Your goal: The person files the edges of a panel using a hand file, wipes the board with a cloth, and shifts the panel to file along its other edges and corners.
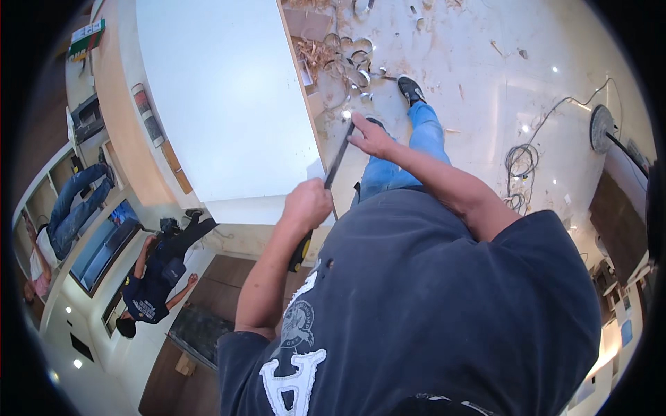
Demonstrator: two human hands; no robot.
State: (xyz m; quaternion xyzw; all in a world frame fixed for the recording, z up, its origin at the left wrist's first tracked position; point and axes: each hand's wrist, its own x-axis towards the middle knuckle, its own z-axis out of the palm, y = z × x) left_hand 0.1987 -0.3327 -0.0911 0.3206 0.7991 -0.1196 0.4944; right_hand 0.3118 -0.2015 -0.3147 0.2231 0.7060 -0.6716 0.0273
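— What are the hands doing?

— The left hand is closed in a full fist around the yellow-and-black handle of a long flat file; the butt of the handle sticks out below the fist. The right hand is half open, its fingertips pinched on the far tip of the file, thumb on one side and fingers on the other.

— Which way does the file run?

— Its long axis runs from the left hand up and away to the right hand, slanting slightly rightward, handle end near the body and tip end farthest out. The blade lies just beside the corner edge of a white panel that spreads out to the left of both hands.

— And around them?

— Beyond the right hand, the person's jeans leg and black shoe stand on a glossy floor strewn with wood shavings. Well to the right, a coiled cable lies on the floor. Far off past the left hand, another person in dark clothes is seen.
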